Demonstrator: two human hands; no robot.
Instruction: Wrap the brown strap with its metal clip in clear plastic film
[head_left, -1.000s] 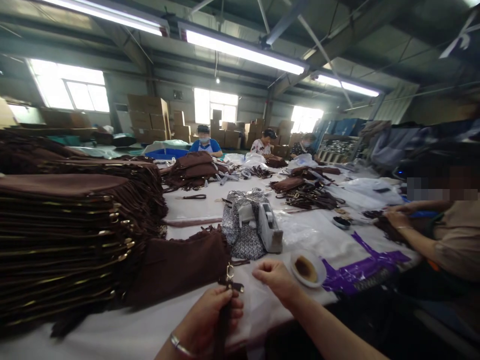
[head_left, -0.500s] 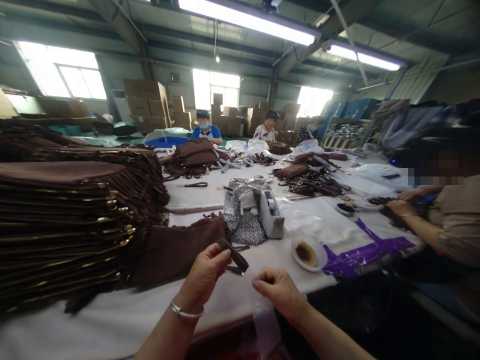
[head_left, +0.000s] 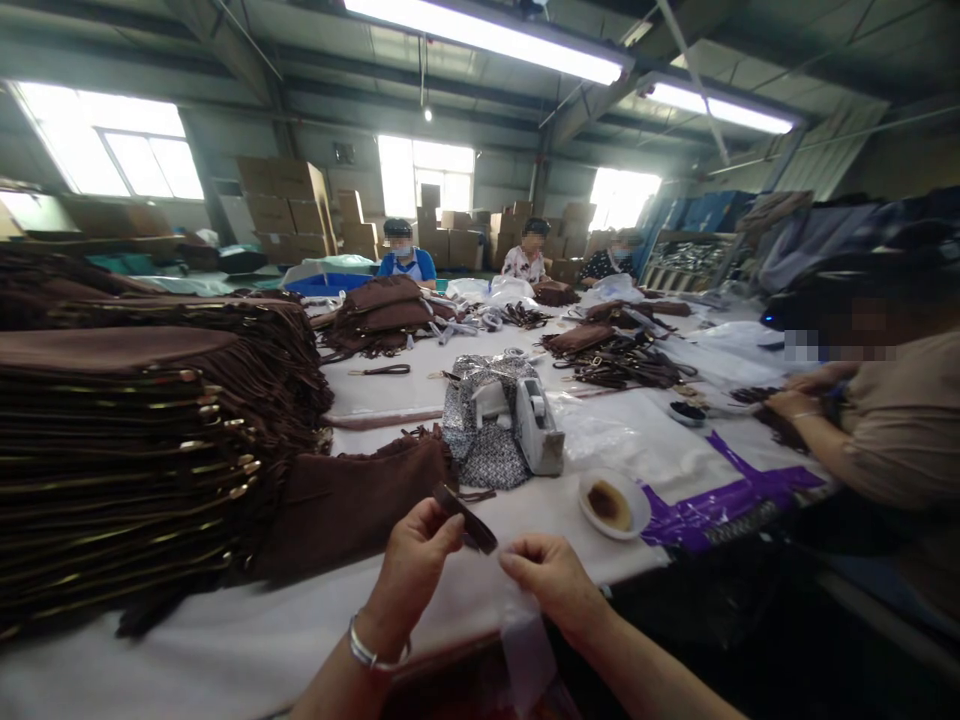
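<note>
Left hand (head_left: 421, 552), fingers pinching brown strap (head_left: 471, 522), over the near worktop (head_left: 285, 645); right hand (head_left: 553, 575), fingers pinching clear plastic bag (head_left: 529, 645), hanging at near edge; tape dispenser (head_left: 538, 430), farther off; white bowl (head_left: 642, 510), right.

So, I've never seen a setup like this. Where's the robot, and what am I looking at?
There's no robot here: these are a person's bare hands, seen by a camera worn on that person's head, looking forward and down. The left hand, with a bracelet on its wrist, pinches a dark brown strap. The right hand seems to hold a piece of clear plastic.

On the white-covered table, a tall stack of brown fringed pieces stands at the left. Ahead sits a tape dispenser; right of it are a pale bowl with something brown inside and a shiny purple package. Other people work around the table too, one close by on the right.
</note>
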